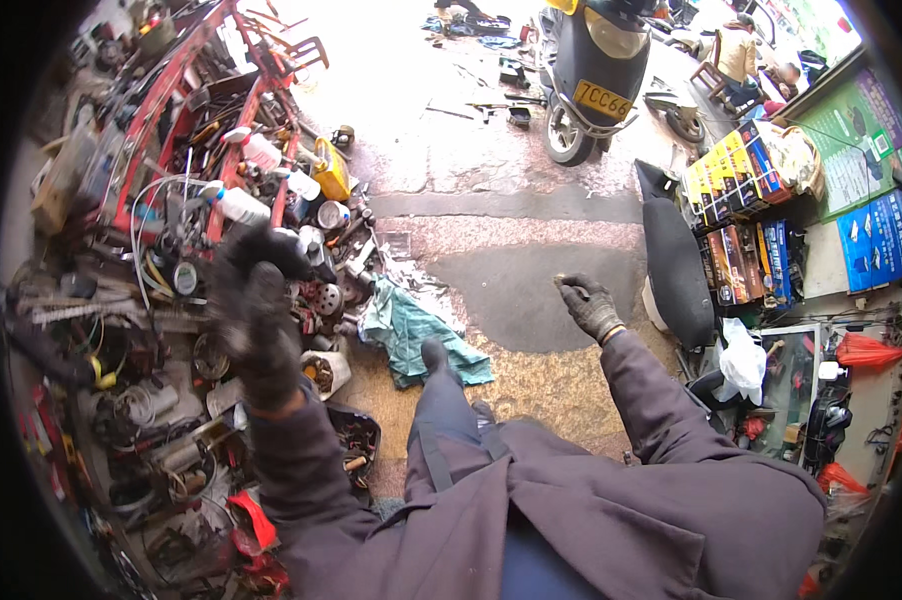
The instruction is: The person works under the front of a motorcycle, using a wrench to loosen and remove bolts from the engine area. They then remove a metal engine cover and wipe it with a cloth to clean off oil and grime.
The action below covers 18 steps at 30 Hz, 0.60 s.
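My left hand [259, 335], in a dark worn work glove, is raised over the cluttered parts on the left. Motion smears its fingers. A blurred black curved shape [261, 250] shows at the fingertips, and I cannot make out what it is. Out over the dark floor patch is my right hand [593, 308], also gloved, its fingers drawn together. At their tips shows a tiny pale yellowish spot, too small to name. A crumpled green cloth [411, 330] lies on the ground between my hands, by my foot.
A red metal rack [156, 130] stands at left amid tools, bottles and a yellow container [331, 170]. Ahead is a parked scooter [591, 80]. On the right are a black seat [676, 270], stacked boxes [736, 175], a white plastic bag [741, 362] and a glass case [793, 375].
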{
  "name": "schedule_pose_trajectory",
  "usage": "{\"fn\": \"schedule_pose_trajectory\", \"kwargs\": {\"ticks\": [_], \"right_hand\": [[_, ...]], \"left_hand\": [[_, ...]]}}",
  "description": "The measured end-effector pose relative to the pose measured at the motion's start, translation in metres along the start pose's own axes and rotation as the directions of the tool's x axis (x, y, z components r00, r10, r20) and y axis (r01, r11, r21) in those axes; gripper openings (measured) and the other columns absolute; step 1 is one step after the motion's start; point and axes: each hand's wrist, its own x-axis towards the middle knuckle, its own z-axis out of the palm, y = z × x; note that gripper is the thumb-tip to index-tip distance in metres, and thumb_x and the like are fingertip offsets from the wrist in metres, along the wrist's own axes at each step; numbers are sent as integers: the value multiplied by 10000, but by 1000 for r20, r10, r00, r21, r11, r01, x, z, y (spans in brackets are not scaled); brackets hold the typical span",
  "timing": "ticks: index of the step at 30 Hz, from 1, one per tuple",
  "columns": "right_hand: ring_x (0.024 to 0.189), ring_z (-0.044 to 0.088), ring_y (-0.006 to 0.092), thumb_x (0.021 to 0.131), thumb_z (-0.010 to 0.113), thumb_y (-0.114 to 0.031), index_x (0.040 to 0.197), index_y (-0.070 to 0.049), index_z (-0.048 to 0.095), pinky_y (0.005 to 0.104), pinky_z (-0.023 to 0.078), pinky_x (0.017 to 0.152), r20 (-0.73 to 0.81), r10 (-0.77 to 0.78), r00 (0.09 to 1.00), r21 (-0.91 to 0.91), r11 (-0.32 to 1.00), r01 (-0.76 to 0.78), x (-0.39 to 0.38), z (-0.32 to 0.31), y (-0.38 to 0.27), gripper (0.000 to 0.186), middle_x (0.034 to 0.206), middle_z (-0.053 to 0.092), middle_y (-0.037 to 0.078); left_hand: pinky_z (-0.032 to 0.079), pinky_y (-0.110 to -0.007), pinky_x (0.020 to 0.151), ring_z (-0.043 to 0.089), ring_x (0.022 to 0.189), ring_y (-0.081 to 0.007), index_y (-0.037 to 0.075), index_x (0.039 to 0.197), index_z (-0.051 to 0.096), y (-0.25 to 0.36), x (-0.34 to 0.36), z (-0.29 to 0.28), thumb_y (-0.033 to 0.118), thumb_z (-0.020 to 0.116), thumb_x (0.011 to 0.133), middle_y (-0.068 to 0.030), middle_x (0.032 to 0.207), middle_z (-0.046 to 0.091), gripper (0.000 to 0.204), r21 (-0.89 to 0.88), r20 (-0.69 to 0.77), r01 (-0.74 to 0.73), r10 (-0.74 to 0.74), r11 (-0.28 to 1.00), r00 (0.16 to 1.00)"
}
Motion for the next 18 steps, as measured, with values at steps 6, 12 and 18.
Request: {"fn": "schedule_pose_trajectory", "kwargs": {"ticks": [6, 12, 18], "right_hand": [[793, 695, 191, 898, 675, -290, 1075, -109, 708, 321, 556, 740, -132, 294, 947, -47, 952, -303, 93, -51, -37, 255, 913, 727, 78], [640, 543, 84, 1026, 473, -406, 886, -106, 600, 237, 422, 542, -554, -189, 811, 281, 874, 396, 219, -111, -273, 354, 755, 589, 10], [734, 528, 111, 1027, 462, -389, 960, -91, 572, 262, 403, 626, -476, -802, 362, 660, -53, 749, 304, -160, -453, 325, 842, 576, 33]], "left_hand": [[431, -429, 1027, 567, 1150, -307, -104, 1423, 344, -13, 219, 57, 444, 589, 945, -233, 1347, 523, 767, 99, 494, -440, 340, 892, 800], [382, -477, 1086, 495, 1253, -381, -108, 1446, 298, -66, 367, 111, 320, 535, 963, -275, 1429, 441, 687, -640, 481, 41, 359, 767, 800], [389, -475, 1080, 505, 1243, -375, -106, 1435, 316, -133, 466, 146, 319, 510, 972, -269, 1413, 457, 658, -646, 500, 115, 305, 755, 810]]}}
